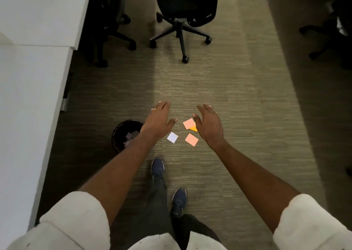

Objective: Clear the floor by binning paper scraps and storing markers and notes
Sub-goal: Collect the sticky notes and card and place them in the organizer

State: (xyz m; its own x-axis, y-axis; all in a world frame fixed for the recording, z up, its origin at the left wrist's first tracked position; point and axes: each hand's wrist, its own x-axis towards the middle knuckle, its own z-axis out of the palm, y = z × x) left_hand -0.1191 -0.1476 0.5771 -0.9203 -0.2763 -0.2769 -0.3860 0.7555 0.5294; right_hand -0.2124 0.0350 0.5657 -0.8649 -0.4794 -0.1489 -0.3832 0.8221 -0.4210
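Reaching forward over the carpet (238, 89), both hands are held out with the palms down. The left hand (159, 120) has its fingers straight and a little spread, and it holds nothing. The right hand (208, 124) is the same: loose fingers, thumb apart, nothing in it.

Four notes lie on the carpet between and below the hands. A white note (172, 137) is under the left thumb, and a lower pink note (191, 139) is near it on the right. An upper pink note (188, 123) lies over an orange note (194, 128).

A black bin (118, 133) stands at the left, near a white desk (28, 78), with paper scraps (130, 136) inside. A black chair (182, 11) stands further ahead, well apart from the notes. Two dark shoes (157, 168) are below the notes.

The left forearm crosses the right side of the bin and hides that part of its rim. Only a small corner of the orange note shows; the pink note and the right thumb cover the rest. The chair's top is cut off by the frame. Other chairs at the left and the right edges are dark and hard to make out.
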